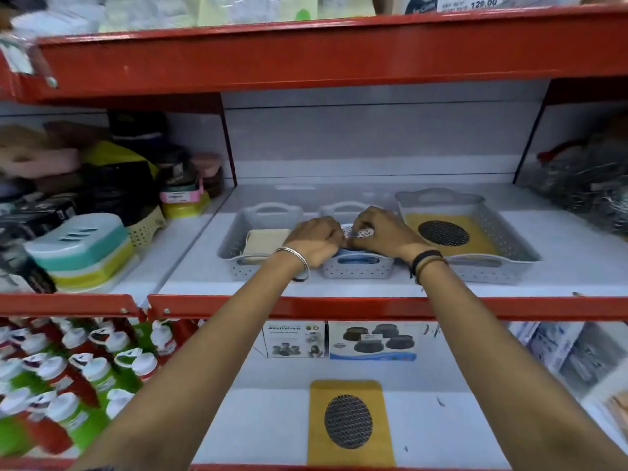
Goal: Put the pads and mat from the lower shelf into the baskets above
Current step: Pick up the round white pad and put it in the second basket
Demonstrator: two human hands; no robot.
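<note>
Yellow mat btm edge cut off, both hands' fingers pinching half-hidden pad

Price tag on top shelf reads "129.00". White box on lower shelf reads "VIBRATION PADS"; smaller print under it too blurred. Other labels unreadable.

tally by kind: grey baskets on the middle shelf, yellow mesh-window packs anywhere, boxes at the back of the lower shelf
Grey baskets: 3, left, middle, right
Yellow mesh-window packs: 2, one in the right basket, one on the lower shelf
Boxes at back of lower shelf: 2, and
Total: 7
</note>
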